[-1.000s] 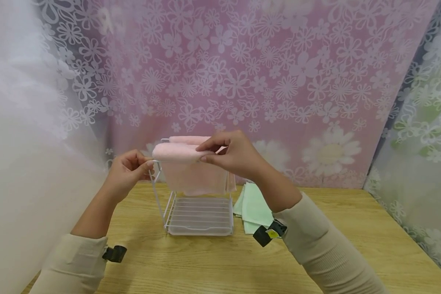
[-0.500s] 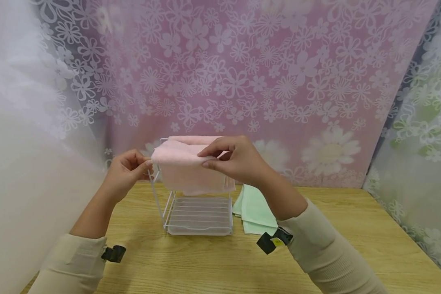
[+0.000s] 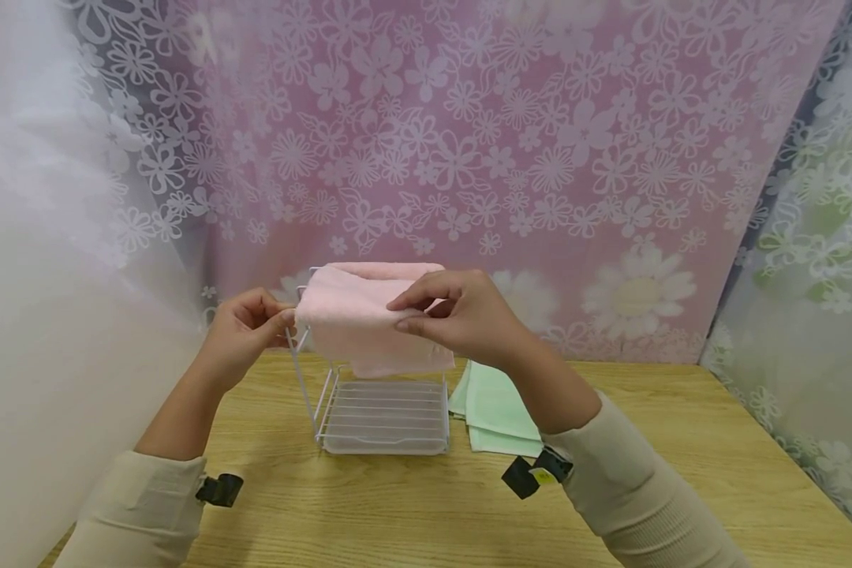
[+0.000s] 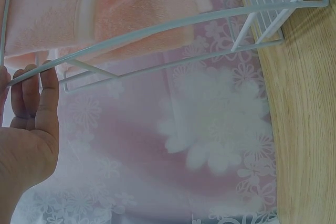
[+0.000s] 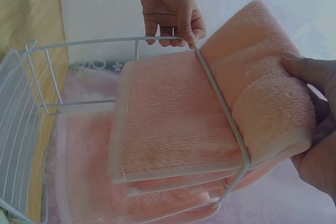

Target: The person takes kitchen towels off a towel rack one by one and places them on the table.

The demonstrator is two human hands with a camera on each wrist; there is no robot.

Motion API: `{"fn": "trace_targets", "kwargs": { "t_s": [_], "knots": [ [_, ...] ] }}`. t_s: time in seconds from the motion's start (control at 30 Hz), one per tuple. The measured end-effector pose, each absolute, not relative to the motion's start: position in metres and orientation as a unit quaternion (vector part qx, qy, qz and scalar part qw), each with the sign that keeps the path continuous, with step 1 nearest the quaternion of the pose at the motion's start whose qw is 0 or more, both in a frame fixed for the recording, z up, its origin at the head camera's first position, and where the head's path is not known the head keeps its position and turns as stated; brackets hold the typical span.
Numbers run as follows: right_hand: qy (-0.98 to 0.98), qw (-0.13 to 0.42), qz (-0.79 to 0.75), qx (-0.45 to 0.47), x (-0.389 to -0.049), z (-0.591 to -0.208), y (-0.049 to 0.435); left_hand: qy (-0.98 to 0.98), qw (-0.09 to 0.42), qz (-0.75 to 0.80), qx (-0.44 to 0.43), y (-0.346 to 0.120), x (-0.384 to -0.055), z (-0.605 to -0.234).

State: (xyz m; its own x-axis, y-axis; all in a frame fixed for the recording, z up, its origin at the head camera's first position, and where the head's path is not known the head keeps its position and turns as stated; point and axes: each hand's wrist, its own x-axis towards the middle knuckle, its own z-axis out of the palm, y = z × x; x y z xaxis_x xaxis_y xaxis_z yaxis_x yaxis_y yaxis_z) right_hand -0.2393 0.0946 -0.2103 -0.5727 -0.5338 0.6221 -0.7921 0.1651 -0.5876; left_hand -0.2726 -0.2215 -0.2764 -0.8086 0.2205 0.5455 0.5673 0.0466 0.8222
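Note:
A folded pink towel (image 3: 348, 304) hangs over the front top bar of a white wire rack (image 3: 383, 439). My right hand (image 3: 468, 319) pinches the towel's near top edge at its right part, thumb below and fingers above. In the right wrist view the towel (image 5: 178, 114) passes under the bar in folded layers, its free part bent up toward that thumb (image 5: 302, 69). My left hand (image 3: 244, 331) grips the rack's upper left front corner; the left wrist view shows its fingers (image 4: 48, 90) against the wire. A second pink towel (image 3: 390, 270) lies over the back bar.
Light green folded cloths (image 3: 500, 410) lie on the wooden table (image 3: 383, 513) right of the rack, under my right forearm. A pale tray (image 3: 390, 394) sits at the rack's base beneath the wires. Flowered curtains (image 3: 426, 158) stand close behind and at the sides.
My right hand has shifted slightly right and down. The towel's top has gone from a rounded roll to a flatter, wider spread over the bar. My left hand stays at the rack corner.

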Motion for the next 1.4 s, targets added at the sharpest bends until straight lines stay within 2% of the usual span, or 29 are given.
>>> {"fn": "trace_targets", "kwargs": {
  "t_s": [0.9,1.4],
  "knots": [
    [-0.731,0.15,0.485,0.456,-0.234,-0.225,0.103,-0.709,0.137,-0.633,-0.279,-0.221,-0.271,-0.275],
    [-0.715,0.136,0.51,0.459,-0.228,-0.233,0.11,-0.703,0.139,-0.643,-0.27,-0.221,-0.274,-0.277]
  ]
}}
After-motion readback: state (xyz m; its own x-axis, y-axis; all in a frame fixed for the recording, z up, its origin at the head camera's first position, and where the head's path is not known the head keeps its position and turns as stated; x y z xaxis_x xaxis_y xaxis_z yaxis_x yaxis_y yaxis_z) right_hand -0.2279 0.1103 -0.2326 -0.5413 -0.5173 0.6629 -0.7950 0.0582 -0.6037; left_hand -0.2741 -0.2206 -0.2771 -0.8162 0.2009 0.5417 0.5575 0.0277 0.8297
